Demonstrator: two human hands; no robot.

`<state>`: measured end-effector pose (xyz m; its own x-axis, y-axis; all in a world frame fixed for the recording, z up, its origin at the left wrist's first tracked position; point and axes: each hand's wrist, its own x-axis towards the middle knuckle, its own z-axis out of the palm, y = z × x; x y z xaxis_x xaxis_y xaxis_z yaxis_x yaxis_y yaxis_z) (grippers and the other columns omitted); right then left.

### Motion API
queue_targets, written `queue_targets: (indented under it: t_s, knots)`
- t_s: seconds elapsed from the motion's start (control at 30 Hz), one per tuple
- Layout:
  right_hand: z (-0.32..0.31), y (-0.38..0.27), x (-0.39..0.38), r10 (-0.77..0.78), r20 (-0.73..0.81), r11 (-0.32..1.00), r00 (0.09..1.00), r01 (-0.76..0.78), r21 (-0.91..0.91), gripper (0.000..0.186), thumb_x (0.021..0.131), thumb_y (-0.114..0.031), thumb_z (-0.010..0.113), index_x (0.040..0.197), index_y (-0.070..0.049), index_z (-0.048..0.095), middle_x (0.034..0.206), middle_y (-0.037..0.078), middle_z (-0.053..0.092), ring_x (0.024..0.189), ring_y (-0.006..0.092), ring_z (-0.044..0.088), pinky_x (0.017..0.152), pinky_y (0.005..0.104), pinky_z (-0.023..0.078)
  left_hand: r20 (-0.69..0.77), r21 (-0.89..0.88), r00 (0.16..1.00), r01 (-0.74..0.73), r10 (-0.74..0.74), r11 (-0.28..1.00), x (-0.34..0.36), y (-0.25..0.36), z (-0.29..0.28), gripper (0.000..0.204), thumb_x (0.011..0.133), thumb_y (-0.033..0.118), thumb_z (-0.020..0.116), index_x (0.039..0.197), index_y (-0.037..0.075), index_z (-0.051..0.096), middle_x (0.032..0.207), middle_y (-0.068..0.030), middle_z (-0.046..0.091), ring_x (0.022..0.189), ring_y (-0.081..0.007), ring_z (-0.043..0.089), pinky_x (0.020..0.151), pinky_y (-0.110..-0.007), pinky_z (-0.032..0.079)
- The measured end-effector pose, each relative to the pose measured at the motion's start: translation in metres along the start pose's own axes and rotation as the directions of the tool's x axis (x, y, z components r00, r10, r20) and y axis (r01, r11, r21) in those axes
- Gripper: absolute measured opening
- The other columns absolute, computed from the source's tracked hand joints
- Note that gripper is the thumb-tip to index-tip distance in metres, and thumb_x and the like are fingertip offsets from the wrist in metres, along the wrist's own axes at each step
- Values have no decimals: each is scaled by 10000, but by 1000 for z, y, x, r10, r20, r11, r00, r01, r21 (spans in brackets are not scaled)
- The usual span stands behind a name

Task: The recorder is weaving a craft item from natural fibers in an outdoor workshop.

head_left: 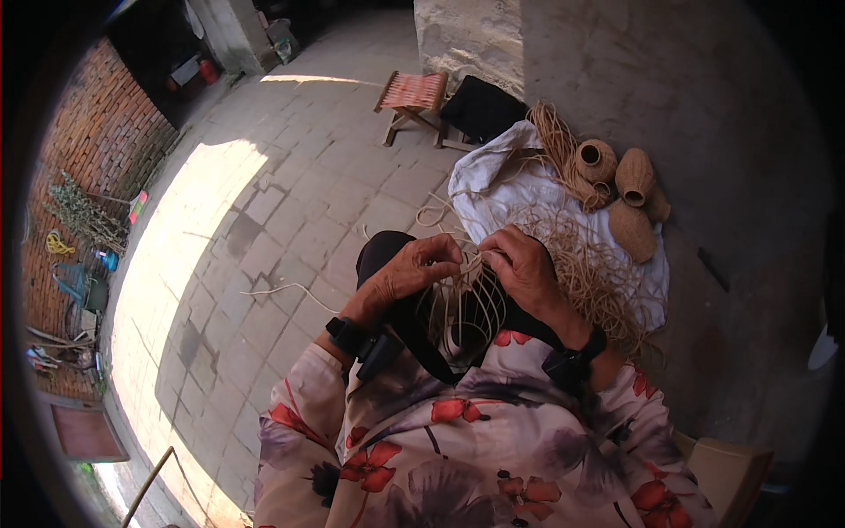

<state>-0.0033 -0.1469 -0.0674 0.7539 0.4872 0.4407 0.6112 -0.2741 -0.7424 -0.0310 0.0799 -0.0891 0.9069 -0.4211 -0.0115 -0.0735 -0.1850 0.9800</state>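
Over my lap, my left hand (415,267) and my right hand (530,269) come close together, fingers bent and pinching. Between them is a bundle of thin pale weaving strands (465,304), like cane or cord. The strands fan down from my fingertips in loose curves over dark cloth. One long strand (299,287) trails out to the left above the paving. The exact crossing of the strands at my fingertips is too small to make out. A black band with a small device sits on each wrist.
At right, a white cloth (493,180) lies on the ground with a tangled heap of tan strands (585,273) and several woven, vase-shaped pots (634,176). Ahead stand a folding stool (414,92) and a black cloth item (484,107). A brick wall (106,114) runs along the left.
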Motion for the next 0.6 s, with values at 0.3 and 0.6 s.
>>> queue_targets:
  t_s: [0.3,0.6]
  knots:
    - [-1,-8,10,-260,96,880,961,277,-386,173,741,-44,670,901,-99,635,895,70,546,886,266,553,763,399,407,-17,30,1000,15,-14,999,0,2,-1,171,880,153,647,980,23,600,913,-48,639,890,-139,594,832,-294,471]
    - [15,-14,-9,-434,370,663,822,569,-486,79,780,-134,627,855,-112,615,885,55,544,882,212,563,767,366,412,4,6,1000,15,-15,1000,0,6,-1,181,870,125,646,1016,34,591,932,-43,639,903,-127,595,822,-287,474]
